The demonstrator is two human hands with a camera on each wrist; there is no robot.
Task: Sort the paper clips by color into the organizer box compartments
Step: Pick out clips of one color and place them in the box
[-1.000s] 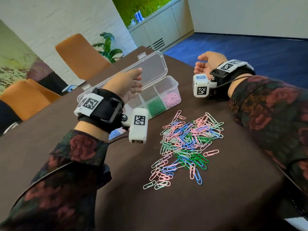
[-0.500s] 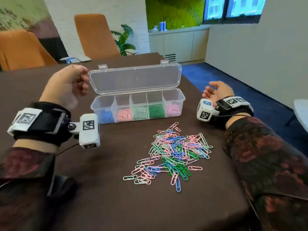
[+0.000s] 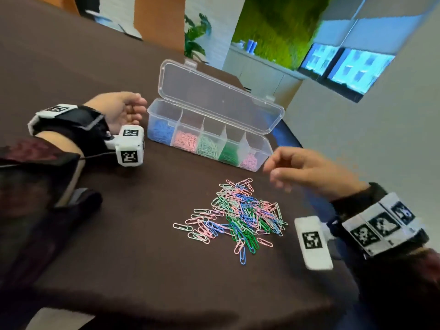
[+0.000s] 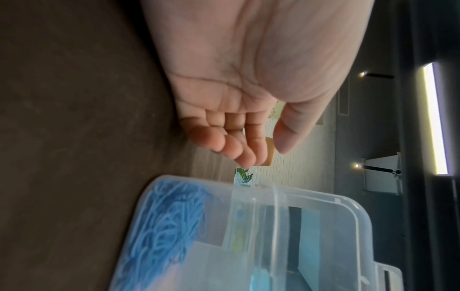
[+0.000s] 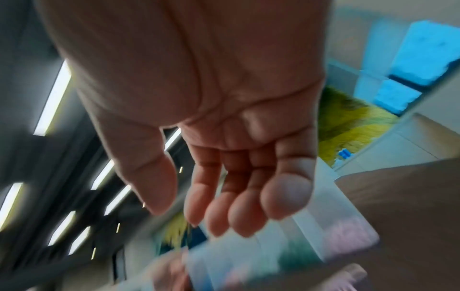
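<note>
The head view looks down and forward, tilted, across the brown tabletop [image 3: 119,270], taking in the organizer box [image 3: 266,152], the loose paper clips [image 3: 238,217] and both wrists from a middling distance. The left wrist view sits very near the left hand [image 4: 248,78], rolled sideways, and shares the box's blue end [image 4: 169,226] with the head view. The right wrist view looks along the right hand [image 5: 211,98], blurred, sharing the box's pink end [image 5: 348,236].

Both hands hang empty with loosely curled fingers: left hand [image 3: 119,110] palm sideways, right hand [image 3: 307,171] blurred.
</note>
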